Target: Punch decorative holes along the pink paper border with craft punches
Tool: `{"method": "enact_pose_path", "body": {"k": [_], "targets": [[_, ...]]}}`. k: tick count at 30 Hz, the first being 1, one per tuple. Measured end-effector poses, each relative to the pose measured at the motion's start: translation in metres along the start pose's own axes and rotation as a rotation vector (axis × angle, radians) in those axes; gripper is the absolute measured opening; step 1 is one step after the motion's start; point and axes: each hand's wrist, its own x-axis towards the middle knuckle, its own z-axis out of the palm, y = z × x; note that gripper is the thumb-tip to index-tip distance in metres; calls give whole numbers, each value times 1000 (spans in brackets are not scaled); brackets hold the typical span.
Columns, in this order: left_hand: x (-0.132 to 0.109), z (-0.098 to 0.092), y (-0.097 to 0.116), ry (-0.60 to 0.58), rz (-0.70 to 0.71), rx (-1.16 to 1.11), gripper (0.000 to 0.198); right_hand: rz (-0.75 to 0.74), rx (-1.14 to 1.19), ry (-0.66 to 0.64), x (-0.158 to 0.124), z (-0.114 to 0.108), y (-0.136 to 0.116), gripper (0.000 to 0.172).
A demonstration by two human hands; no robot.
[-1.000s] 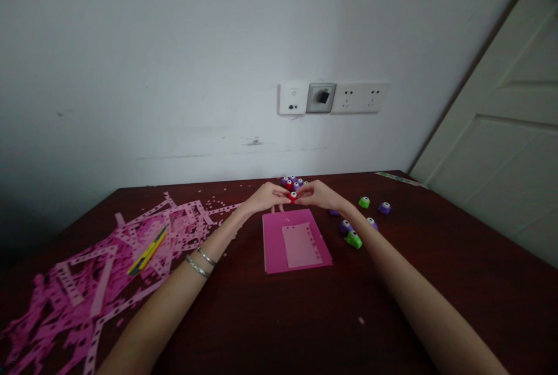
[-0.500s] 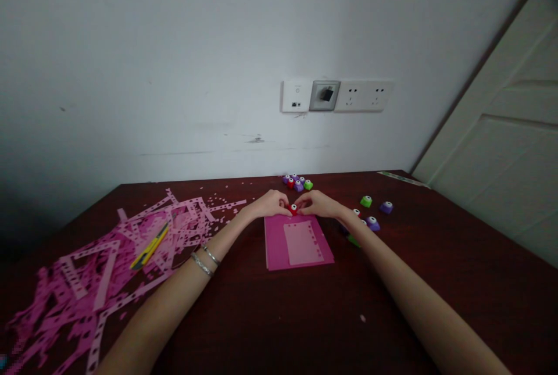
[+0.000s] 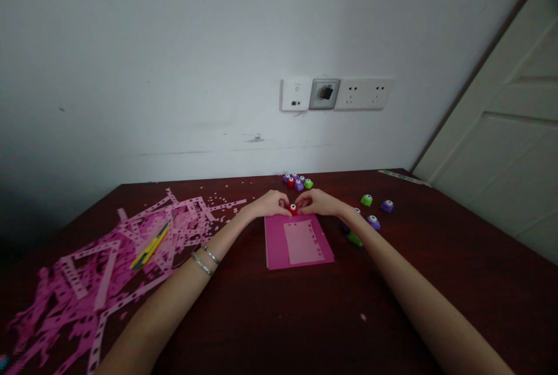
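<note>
L hand (image 3: 271,203) & R hand (image 3: 323,203) hold red punch (image 3: 293,210) btwn fingers, at far edge of pink paper (image 3: 275,244) on worktop (image 3: 279,317).

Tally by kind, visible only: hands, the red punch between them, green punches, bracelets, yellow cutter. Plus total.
Left hand and right hand: 2
Red punch between them: 1
Green punches: 3, one partly behind the right forearm
Bracelets: 2
Yellow cutter: 1
Total: 9
</note>
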Motion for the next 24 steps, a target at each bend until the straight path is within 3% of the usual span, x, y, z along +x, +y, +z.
{"method": "enact_pose_path", "body": {"k": [5, 9, 15, 24], "targets": [[-5, -18, 2, 48, -11, -83, 44, 115, -105, 84, -15, -27, -12, 19], [-15, -29, 5, 71, -12, -124, 24, 183, -69, -14, -28, -26, -14, 19], [-28, -11, 15, -77, -48, -31, 16, 203, -139, -76, -28, 1, -10, 17], [-29, -3, 24, -92, -44, -29, 9, 154, -220, -59, -20, 9, -5, 12]]}}
